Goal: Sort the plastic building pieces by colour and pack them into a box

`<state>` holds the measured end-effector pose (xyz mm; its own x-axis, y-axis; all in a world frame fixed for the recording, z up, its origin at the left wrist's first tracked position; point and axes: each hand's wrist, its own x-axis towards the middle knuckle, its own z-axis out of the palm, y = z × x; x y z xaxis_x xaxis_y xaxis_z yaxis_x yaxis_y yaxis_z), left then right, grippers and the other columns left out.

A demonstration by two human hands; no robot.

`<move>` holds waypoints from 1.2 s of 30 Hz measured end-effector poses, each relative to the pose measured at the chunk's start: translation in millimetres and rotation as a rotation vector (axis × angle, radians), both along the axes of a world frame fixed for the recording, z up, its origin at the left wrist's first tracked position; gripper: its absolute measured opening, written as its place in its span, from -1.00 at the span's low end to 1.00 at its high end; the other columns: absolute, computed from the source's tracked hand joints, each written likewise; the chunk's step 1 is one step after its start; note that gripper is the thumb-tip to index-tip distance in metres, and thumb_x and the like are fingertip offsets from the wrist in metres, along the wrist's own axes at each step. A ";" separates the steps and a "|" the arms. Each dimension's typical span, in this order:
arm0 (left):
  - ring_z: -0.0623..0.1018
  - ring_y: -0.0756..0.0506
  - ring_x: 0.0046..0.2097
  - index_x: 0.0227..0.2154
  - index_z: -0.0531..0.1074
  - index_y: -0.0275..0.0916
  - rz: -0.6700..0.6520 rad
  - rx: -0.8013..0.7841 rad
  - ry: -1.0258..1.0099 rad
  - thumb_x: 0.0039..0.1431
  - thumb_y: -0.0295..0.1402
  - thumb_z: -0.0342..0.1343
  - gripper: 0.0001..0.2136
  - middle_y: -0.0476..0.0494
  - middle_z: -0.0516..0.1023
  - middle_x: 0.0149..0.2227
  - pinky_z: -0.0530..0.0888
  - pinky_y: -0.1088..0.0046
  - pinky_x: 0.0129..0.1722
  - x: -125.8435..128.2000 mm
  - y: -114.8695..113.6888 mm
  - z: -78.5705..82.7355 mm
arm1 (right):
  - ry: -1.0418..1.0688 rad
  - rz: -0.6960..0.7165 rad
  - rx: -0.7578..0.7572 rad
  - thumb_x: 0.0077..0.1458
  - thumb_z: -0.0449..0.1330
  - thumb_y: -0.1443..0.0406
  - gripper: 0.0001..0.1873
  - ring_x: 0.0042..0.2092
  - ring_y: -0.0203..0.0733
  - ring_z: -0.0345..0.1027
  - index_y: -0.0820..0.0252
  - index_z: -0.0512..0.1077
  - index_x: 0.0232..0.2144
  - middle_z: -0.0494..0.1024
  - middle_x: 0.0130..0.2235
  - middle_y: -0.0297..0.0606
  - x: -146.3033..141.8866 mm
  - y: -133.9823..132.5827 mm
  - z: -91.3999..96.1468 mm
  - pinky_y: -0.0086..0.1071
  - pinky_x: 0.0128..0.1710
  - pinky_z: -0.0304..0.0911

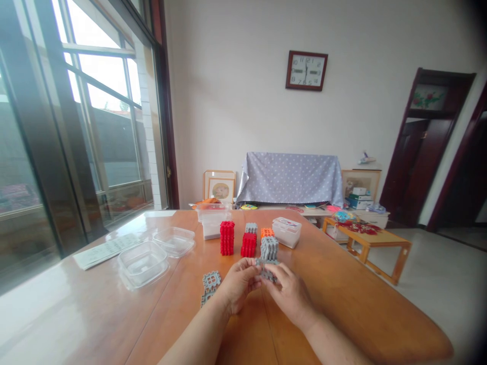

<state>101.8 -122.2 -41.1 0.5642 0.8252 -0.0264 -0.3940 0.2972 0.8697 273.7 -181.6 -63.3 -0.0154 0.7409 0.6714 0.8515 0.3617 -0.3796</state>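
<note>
Between my hands are grey interlocking plastic tiles [268, 272], partly covered by my fingers. My left hand [240, 284] pinches their left side, and my right hand [289, 292] grips them from the right. Just beyond stands a stack of grey tiles [269, 248]. A tall red stack [227, 238] and a shorter red stack [248, 245] rise to its left. Behind are a small grey stack [251, 227] and an orange stack [267, 232]. Two loose grey window tiles [211, 280] lie left of my left hand, one partly hidden by my forearm.
On the wooden table [182, 314], two clear plastic tubs [142, 264] sit at the left beside flat printed sheets [107, 250]. A clear bin [211, 223] and a lidded white box [286, 232] stand at the back. A low wooden table [391, 243] is on the floor to the right.
</note>
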 end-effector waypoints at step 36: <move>0.63 -0.11 -0.17 -0.11 0.34 -0.22 0.374 0.052 0.074 0.06 -0.22 0.31 -0.61 -0.29 0.63 -0.15 0.45 0.36 -0.13 -17.0 16.7 6.0 | -0.016 -0.433 -0.123 0.18 0.15 0.07 -0.76 -0.35 -0.19 0.44 0.03 0.51 -0.26 0.57 -0.33 -0.32 22.9 3.3 -4.6 -0.39 -0.43 0.06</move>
<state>84.8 -105.5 -35.1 0.2220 0.9750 -0.0084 -0.4029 0.0996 0.9098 296.6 -178.2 -67.9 0.3042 0.7553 0.5805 0.9205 -0.0761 -0.3833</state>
